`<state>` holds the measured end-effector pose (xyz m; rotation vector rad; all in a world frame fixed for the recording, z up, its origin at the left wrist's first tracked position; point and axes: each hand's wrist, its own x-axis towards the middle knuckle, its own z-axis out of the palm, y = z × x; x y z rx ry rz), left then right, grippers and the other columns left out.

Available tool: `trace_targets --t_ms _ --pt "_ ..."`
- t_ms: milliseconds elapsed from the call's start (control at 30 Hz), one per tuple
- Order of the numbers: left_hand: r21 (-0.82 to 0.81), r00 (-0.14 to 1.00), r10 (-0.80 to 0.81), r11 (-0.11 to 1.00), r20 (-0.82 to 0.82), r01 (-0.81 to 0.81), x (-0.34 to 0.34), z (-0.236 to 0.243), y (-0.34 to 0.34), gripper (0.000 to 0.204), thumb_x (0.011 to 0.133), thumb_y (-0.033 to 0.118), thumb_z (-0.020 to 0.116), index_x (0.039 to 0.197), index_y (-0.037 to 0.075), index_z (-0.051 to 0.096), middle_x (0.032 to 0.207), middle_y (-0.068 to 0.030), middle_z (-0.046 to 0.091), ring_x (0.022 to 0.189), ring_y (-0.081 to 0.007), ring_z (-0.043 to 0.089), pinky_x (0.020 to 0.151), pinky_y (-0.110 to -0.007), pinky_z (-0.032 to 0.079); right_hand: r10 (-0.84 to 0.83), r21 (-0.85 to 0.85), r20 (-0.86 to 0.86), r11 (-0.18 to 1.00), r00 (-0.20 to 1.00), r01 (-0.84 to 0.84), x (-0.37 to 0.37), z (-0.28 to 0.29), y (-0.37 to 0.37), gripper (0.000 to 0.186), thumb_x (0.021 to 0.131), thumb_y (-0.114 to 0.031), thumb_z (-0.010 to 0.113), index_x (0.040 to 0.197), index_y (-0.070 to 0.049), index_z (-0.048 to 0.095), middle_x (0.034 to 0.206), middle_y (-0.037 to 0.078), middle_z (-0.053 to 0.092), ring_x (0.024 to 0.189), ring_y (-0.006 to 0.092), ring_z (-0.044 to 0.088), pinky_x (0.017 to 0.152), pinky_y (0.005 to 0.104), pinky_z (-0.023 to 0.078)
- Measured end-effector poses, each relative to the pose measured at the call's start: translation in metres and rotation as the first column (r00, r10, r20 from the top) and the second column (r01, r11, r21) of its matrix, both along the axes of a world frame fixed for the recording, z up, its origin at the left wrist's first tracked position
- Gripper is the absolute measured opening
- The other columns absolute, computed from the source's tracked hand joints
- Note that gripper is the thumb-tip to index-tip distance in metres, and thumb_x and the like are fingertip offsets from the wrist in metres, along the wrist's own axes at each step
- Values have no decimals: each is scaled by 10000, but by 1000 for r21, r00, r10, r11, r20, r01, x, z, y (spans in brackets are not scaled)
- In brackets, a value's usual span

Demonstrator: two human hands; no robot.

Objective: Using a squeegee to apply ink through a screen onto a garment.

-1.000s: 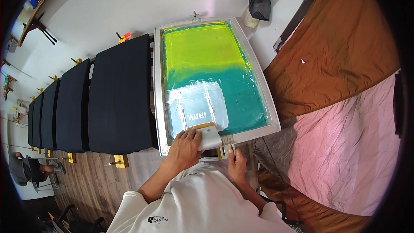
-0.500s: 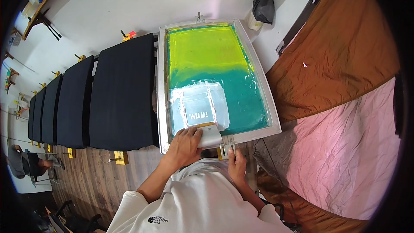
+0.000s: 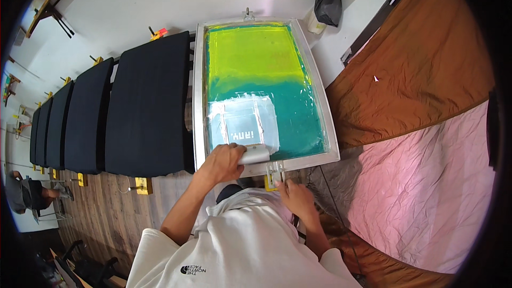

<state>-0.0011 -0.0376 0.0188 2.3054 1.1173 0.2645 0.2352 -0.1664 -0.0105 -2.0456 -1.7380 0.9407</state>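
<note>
A screen printing frame [image 3: 199, 112] with a silver rim lies in front of me. Its mesh is yellow-green at the far end and teal at the near end. Pale ink and a small lettered stencil patch [image 3: 234, 117] show at its near left. My left hand [image 3: 224, 162] is closed on a silver squeegee [image 3: 257, 154], which rests at the near edge of that patch. Beside it, my right hand [image 3: 297, 198] has its fingers curled at a metal clamp bracket [image 3: 274, 170] on the frame's near edge.
To the left runs a row of black-covered boards [image 3: 149, 106] with yellow brackets [image 3: 143, 185] along the near side. Brown and pink cloth [image 3: 410, 85] hangs at the right. A black bag [image 3: 327, 4] hangs on the wall. A seated person [image 3: 29, 194] is at the far left.
My left hand and the squeegee have shifted slightly; the squeegee now lies flatter. My right hand has drawn a little down and right along the bracket. The whole view has moved slightly.
</note>
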Motion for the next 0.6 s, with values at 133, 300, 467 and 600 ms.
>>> trace_targets --t_ms 133,300,467,600 --pt "3 998 42 999 -50 -42 -1 -8 10 337 680 28 658 1013 -23 662 864 -226 680 808 -401 666 775 -453 546 260 374 166 876 951 -305 -20 88 57 246 820 -182 679 1004 -29 621 949 173 654 896 389 655 806 511 487" --pt "-75 992 72 994 -107 -80 5 -1 18 299 682 -43 584 971 -46 662 872 -266 668 844 -433 660 769 -468 539 453 426 418 668 788 -610 -48 50 133 240 760 -39 643 998 -16 627 955 173 641 924 380 650 813 485 508" --pt "-121 986 146 980 -83 -156 2 -10 8 296 670 -64 583 953 -55 672 836 -265 671 830 -427 663 758 -453 540 561 138 174 800 809 -584 -50 30 134 175 700 42 632 869 12 667 884 219 646 879 415 650 769 486 532" --pt "-150 984 172 973 -44 -177 0 -7 -8 324 646 -51 602 958 -38 685 836 -258 678 813 -417 669 752 -440 546 539 217 150 800 829 -560 -49 25 124 210 675 49 641 879 21 683 886 228 653 867 415 654 773 485 532"
